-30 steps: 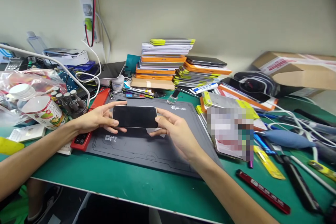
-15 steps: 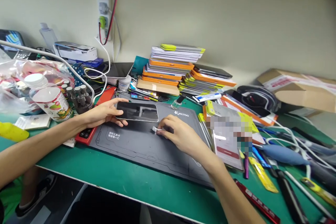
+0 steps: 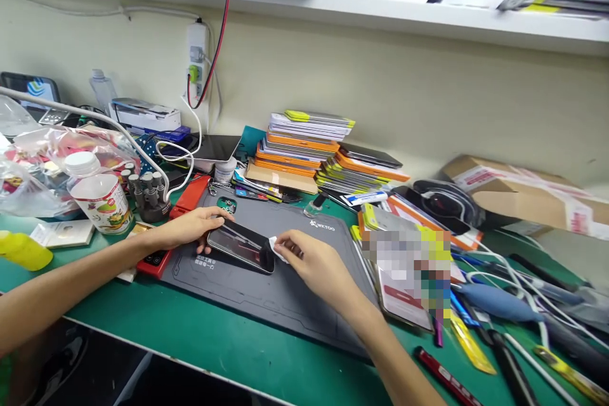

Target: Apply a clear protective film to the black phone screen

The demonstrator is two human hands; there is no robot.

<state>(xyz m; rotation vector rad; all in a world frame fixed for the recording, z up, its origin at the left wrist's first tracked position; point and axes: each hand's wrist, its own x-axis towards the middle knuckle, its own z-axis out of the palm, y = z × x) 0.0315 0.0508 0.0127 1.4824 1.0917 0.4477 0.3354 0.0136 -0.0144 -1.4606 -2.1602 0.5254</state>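
1. The slim black glass phone with a thin silvery rim point(image 3: 238, 250) is over the left half of the dark grey rectangular work mat point(image 3: 280, 307), screen up; half a second ago it lay nearly level across the view, and now its right end slants down toward the person.
2. The left hand point(image 3: 200, 227) has its grip closed around the phone's left end, as in both earlier frames.
3. The right hand point(image 3: 311, 261) helped hold the phone a second ago; now its grip pinches a small crumpled white piece point(image 3: 275, 246), tissue-like, between thumb and fingers.
4. That white piece was well apart from the phone's edge half a second ago; now it is at the phone's right end, though whether it presses on the glass cannot be told.
5. The head view has tilted up, bringing in a long white wall shelf point(image 3: 285, 3).
6. The clear glass bottle with a black cap point(image 3: 314, 206) stays near the mat's far edge on the green-topped desk point(image 3: 228, 337).
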